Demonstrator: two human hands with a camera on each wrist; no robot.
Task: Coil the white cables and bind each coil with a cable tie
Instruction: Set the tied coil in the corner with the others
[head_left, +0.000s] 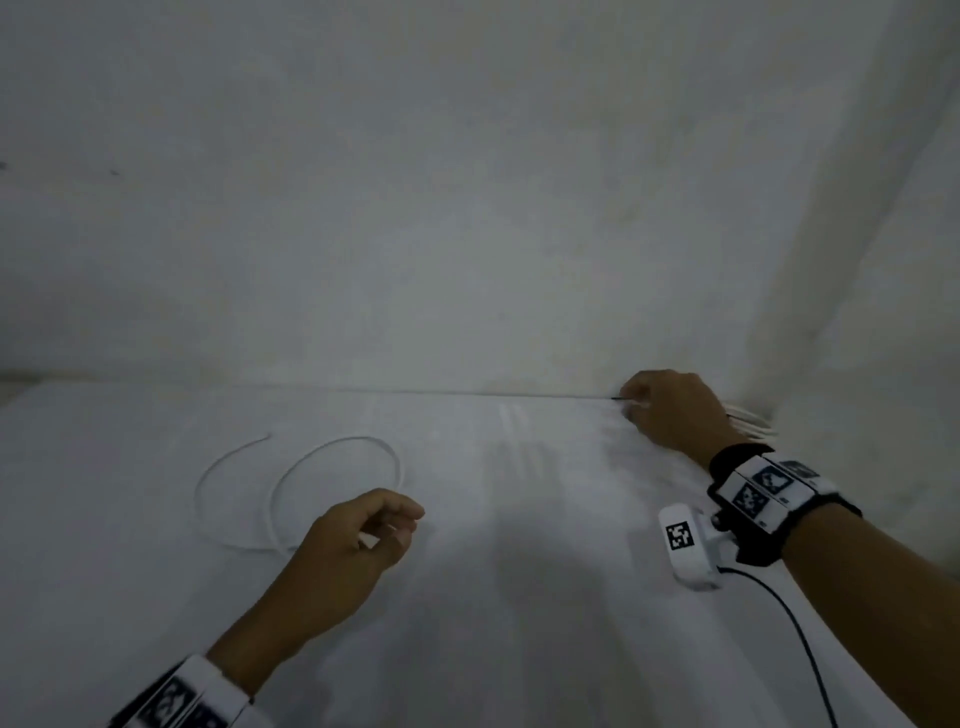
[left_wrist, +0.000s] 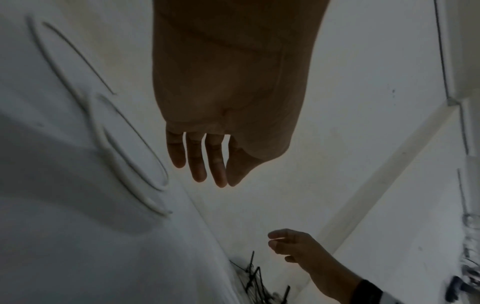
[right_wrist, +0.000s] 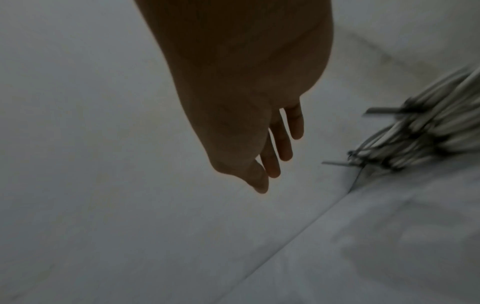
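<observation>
**Both hands free above a white worktop, one cable loose, a bound pile at the far right**

The left hand hovers over the white-covered worktop, fingers loosely curled and holding nothing; in the left wrist view its fingers hang nearly straight. Just beside it to the left lies a white cable, uncoiled, thin, spread flat in two wide open loops with one free end pointing away.

The right hand reaches to the far edge of the worktop, where it meets the wall. In the right wrist view its fingers are extended and grip nothing. Black cable ties lie scattered at that edge near the hand. Just beyond the wrist, in the far right corner, sits a pile of white coils bound with dark ties, blurred.

Between the two hands the worktop is bare cloth.
</observation>
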